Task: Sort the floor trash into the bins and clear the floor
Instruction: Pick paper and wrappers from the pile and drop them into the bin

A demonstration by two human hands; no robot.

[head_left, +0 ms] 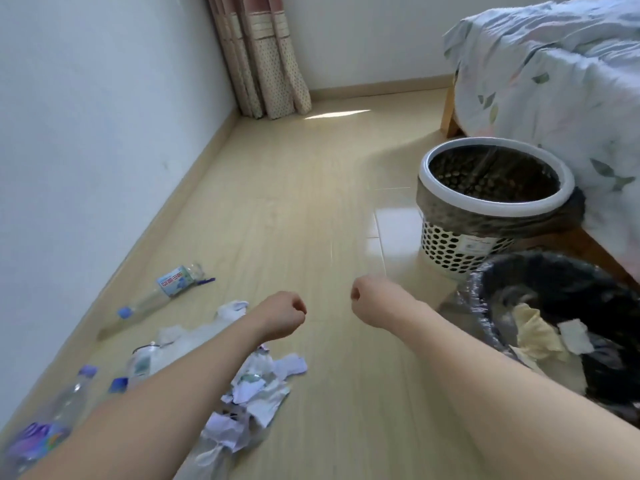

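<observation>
Plastic bottles (162,292) lay along the wall, left of the left hand (285,315), which hung over the floor (294,209) curled into a fist, holding nothing. Torn paper scraps (256,393) were heaped just below that hand, beside its forearm. The right hand (367,301), near the left, was likewise clenched and empty. To its right stood a white perforated bin (450,251), and nearer, below it, a black-lined bin (485,306) holding crumpled paper, both beside a bed (554,81).
</observation>
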